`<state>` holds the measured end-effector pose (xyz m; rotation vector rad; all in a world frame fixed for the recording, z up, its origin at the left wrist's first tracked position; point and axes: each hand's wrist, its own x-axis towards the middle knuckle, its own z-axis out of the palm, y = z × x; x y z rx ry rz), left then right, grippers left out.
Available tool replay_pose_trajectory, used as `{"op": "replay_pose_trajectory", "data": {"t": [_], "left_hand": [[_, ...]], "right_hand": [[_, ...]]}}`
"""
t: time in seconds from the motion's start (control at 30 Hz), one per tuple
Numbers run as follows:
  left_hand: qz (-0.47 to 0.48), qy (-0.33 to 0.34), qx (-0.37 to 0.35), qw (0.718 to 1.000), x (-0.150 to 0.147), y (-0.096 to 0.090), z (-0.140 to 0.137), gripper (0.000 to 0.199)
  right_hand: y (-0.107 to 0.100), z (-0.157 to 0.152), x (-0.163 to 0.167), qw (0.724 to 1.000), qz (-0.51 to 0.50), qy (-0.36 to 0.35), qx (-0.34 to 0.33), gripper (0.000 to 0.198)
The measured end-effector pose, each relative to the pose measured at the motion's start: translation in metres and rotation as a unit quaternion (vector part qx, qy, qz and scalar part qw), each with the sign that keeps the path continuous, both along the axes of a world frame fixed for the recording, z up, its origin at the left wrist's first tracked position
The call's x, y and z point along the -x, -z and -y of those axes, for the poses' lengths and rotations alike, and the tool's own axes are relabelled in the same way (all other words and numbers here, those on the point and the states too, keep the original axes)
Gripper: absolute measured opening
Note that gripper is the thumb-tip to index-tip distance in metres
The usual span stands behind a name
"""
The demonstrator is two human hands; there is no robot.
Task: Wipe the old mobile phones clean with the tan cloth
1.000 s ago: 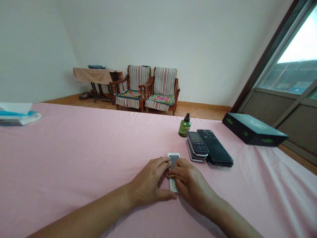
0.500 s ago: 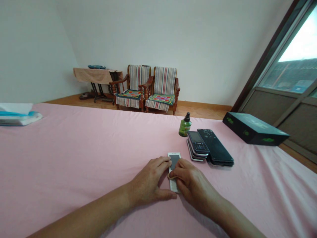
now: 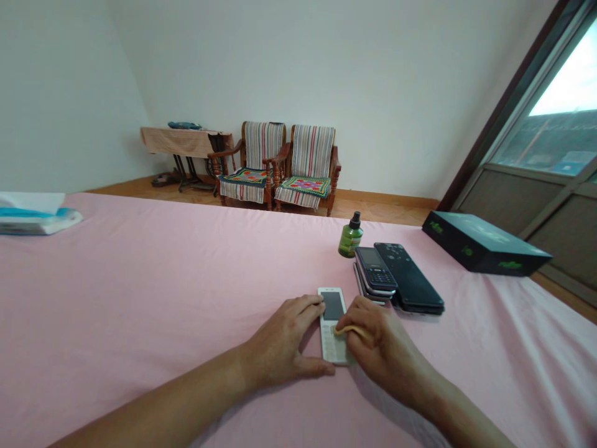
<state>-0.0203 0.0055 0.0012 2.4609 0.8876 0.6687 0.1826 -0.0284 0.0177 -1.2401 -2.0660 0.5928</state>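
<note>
A white keypad mobile phone [image 3: 332,306] lies face up on the pink cloth, its dark screen at the far end. My left hand [image 3: 286,336] braces it from the left, fingertips on the edge by the screen and thumb at the near bottom corner. Pinched in my right hand [image 3: 380,339] is a small yellowish cloth [image 3: 357,331], pressed on the phone's keypad. That hand covers the right part of the keys. Just beyond it sits a stack of phones [image 3: 375,270], topped by a dark keypad phone, beside several black smartphones [image 3: 410,280] piled together.
Behind the phones stands a green bottle with a black cap [image 3: 350,236]. A black box [image 3: 482,242] rests at the right rear of the pink-covered surface [image 3: 186,274]. At far left lies a white and blue packet [image 3: 40,219]. Two wooden armchairs [image 3: 305,158] stand by the wall.
My right hand has slid right with the cloth, uncovering more of the phone's screen and keypad. My left hand stays at the phone's left edge.
</note>
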Motion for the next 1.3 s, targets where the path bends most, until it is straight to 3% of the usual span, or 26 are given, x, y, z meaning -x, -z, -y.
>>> {"op": "replay_pose_trajectory", "data": {"t": [0.63, 1.0, 1.3], "left_hand": [[0.011, 0.010, -0.001, 1.000, -0.001, 0.000, 0.000, 0.079], [-0.003, -0.007, 0.007, 1.000, 0.000, 0.001, 0.001, 0.084], [0.003, 0.001, 0.002, 1.000, 0.000, 0.002, 0.000, 0.081]], "right_hand": [[-0.001, 0.005, 0.014, 0.997, 0.078, -0.016, 0.007, 0.027], [-0.011, -0.001, -0.019, 0.992, 0.113, 0.022, 0.050, 0.029], [-0.006, 0.003, 0.002, 0.995, 0.094, -0.020, 0.014, 0.028]]}}
